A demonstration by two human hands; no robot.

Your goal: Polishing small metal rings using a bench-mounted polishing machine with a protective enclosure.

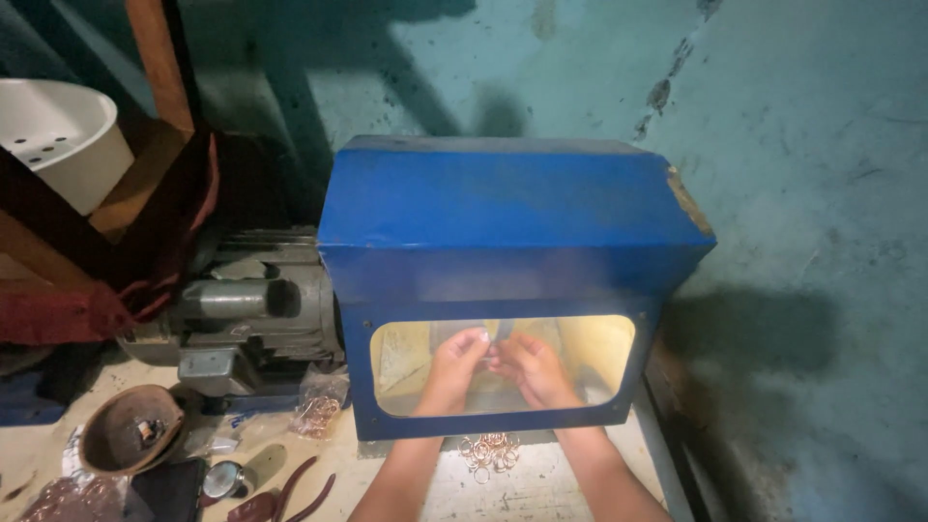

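Reaching through the window of the blue box [512,217], your left hand [456,360] and right hand [530,365] meet fingertip to fingertip inside; what they pinch, you cannot tell. Copper rings [489,451] lie just outside, near the bench's front edge, between your forearms.

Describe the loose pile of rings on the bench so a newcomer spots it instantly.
Find the big blue box with the lit window. Just below its front edge, between the person's forearms, lies a pile of thin coppery rings. Unlike the rings in the clear bag leftward, these lie bare on the bench.
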